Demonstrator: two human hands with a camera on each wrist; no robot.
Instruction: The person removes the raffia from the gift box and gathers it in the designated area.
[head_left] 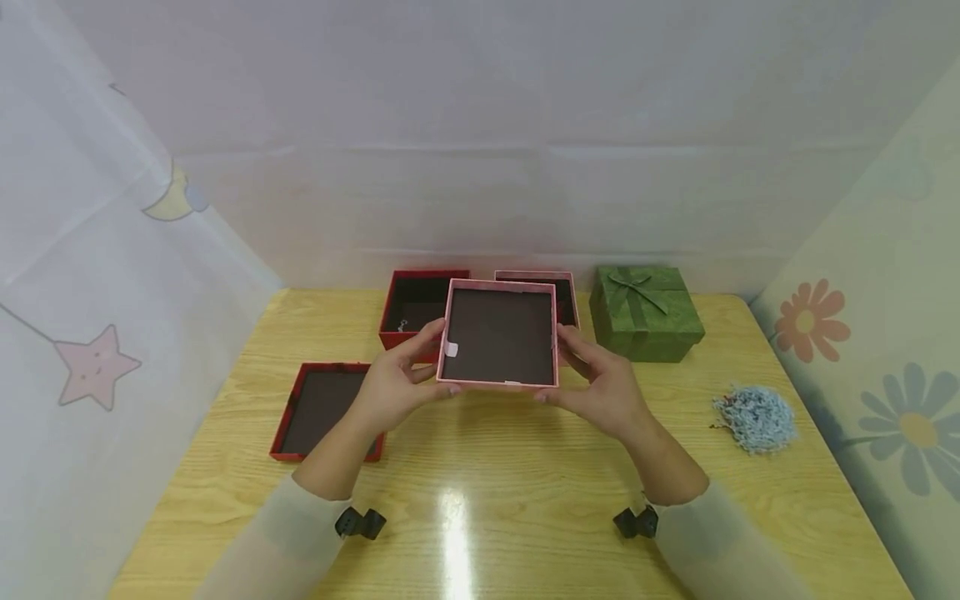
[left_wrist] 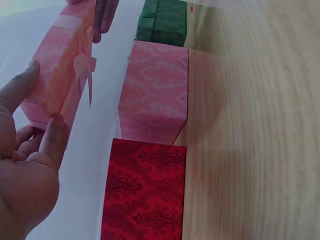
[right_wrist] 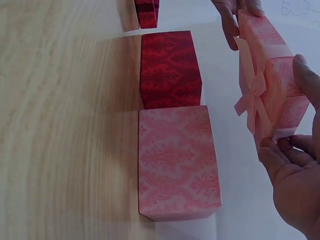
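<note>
A pink box lid (head_left: 501, 337) is held up over the table, its dark inside turned toward the head camera. My left hand (head_left: 393, 383) grips its left side, thumb at the lower edge. On the right side my right hand (head_left: 600, 383) grips it likewise. In the right wrist view, a pink ribbon bow (right_wrist: 254, 95) shows on the lid's outer face. Behind the lid, partly hidden by it, stands the uncovered pink box (right_wrist: 175, 160). Beside that is an uncovered red box (left_wrist: 142, 190), with a small silvery item (head_left: 402, 325) inside.
A red lid (head_left: 322, 408) lies inside-up on the left of the table, partly behind my left forearm. At the back right stands a closed green box (head_left: 645, 325) with a bow. Light-blue shredded filler (head_left: 757, 419) lies near the right edge. Fabric hangs behind the table.
</note>
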